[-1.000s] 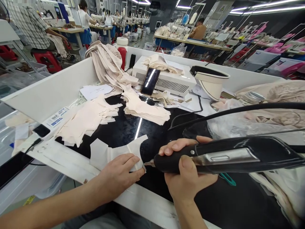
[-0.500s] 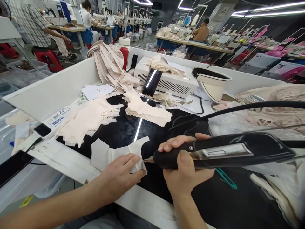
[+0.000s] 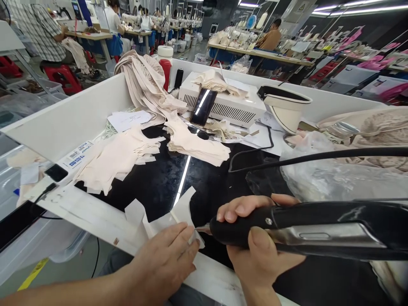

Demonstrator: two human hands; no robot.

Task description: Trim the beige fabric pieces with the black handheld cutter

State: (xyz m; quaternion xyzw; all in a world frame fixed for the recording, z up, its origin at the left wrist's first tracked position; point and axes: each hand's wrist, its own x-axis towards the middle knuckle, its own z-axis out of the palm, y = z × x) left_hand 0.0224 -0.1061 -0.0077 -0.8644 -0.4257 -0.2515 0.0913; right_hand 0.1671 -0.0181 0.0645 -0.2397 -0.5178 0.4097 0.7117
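Observation:
My right hand (image 3: 255, 238) is wrapped round a black hand-held tool (image 3: 306, 225) with a silver lever along its side. The tool's narrow metal tip (image 3: 204, 230) points left and meets the edge of a white cut piece (image 3: 186, 205). Whether this piece is paper or cloth I cannot tell. My left hand (image 3: 172, 255) is closed on the piece's near right edge, its fingers beside the tip and partly hiding the piece. The piece's far corners stick up above the glossy black tabletop (image 3: 216, 182).
Stacked pale fabric pieces (image 3: 117, 157) lie left, more (image 3: 197, 146) further back. Behind them are a phone (image 3: 204, 106) and a white vented box (image 3: 236, 111). A black cable (image 3: 338, 156) and clear plastic (image 3: 318, 178) are at right. White side walls (image 3: 79, 110) edge the table.
My right hand and the tool have come nearer and slightly right. My left hand has shifted a little nearer, and the white piece has tilted, its corners lifting more.

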